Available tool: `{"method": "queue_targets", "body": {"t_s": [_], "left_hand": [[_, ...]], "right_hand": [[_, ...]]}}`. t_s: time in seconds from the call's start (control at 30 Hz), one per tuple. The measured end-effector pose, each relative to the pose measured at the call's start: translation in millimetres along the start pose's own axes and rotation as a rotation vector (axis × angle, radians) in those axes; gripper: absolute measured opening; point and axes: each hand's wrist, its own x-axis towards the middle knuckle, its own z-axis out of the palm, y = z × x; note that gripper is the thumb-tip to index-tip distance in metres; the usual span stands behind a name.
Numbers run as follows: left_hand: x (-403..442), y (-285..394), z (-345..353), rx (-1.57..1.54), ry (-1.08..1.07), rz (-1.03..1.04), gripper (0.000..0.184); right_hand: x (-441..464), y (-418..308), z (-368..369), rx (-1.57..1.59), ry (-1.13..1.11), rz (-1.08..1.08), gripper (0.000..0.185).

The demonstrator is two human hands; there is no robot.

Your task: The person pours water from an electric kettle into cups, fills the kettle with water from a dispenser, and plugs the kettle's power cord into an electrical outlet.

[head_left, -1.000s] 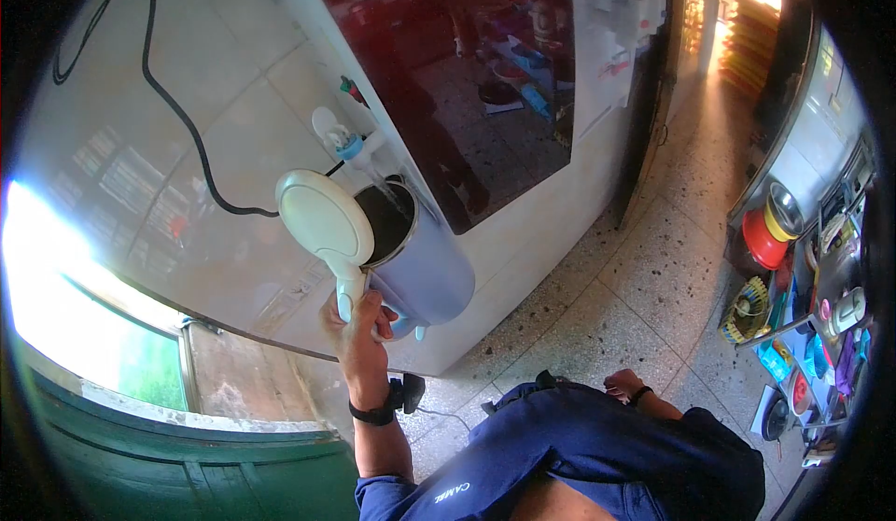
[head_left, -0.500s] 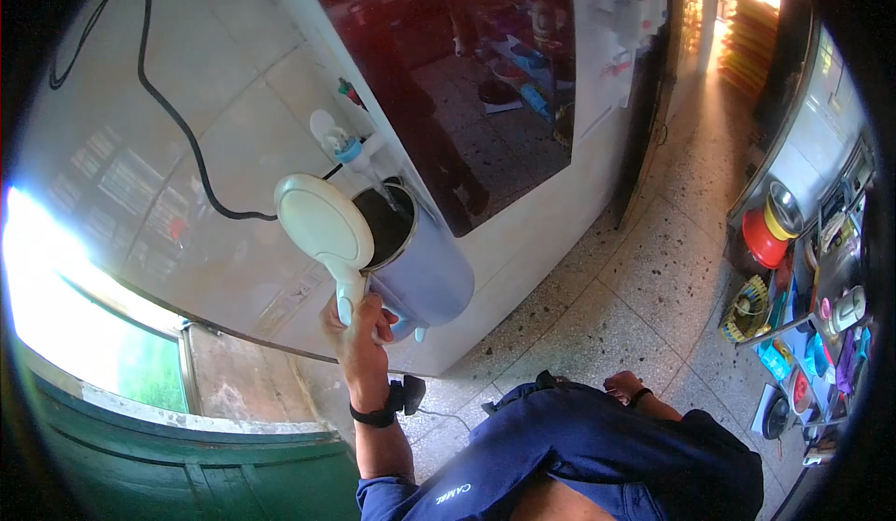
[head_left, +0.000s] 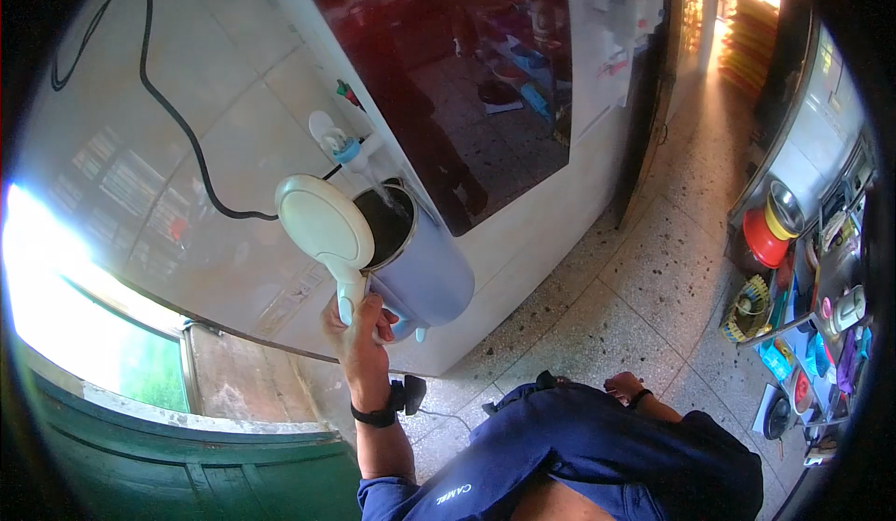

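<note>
My left hand [head_left: 362, 332] is wrapped round the handle of an electric kettle [head_left: 425, 274] with a lilac-blue body. Its pale round lid [head_left: 324, 221] stands open, leaving the dark inside visible. The kettle is tilted, its mouth just under a small tap [head_left: 350, 150] with a blue collar, and water runs from the tap into it. How full the kettle is cannot be made out. Low by my body, my right hand [head_left: 623, 386] has its fingers curled, with nothing visible in them.
A glossy dark-red panel [head_left: 467, 82] stands beside the tap. A black cable [head_left: 177, 119] hangs along the tiled wall. At the lower left is a green wooden surface [head_left: 187, 474] below a bright window. Stacked basins [head_left: 765, 238], a basket [head_left: 747, 308] and a cluttered rack [head_left: 821, 334] line the right.
The water stream at the tap looks wider and more splashing than before. Both hands and the kettle have stayed in nearly the same place.
</note>
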Motion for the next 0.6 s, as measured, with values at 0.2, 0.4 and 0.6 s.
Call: {"method": "queue_targets", "body": {"t_s": [0.2,0.4,0.6], "left_hand": [[-1,1,0,0.007,-0.004,0.004,0.016],[1,-13,-10,0.001,0.006,0.007,0.017],[1,-3,-2,0.008,-0.003,-0.006,0.017]], "right_hand": [[3,-12,11,-0.189,0.003,-0.236,0.02],[-64,-206,155,-0.455,0.023,-0.804,0.095],[-156,-371,283,-0.558,-0.102,-1.315,0.119]]}}
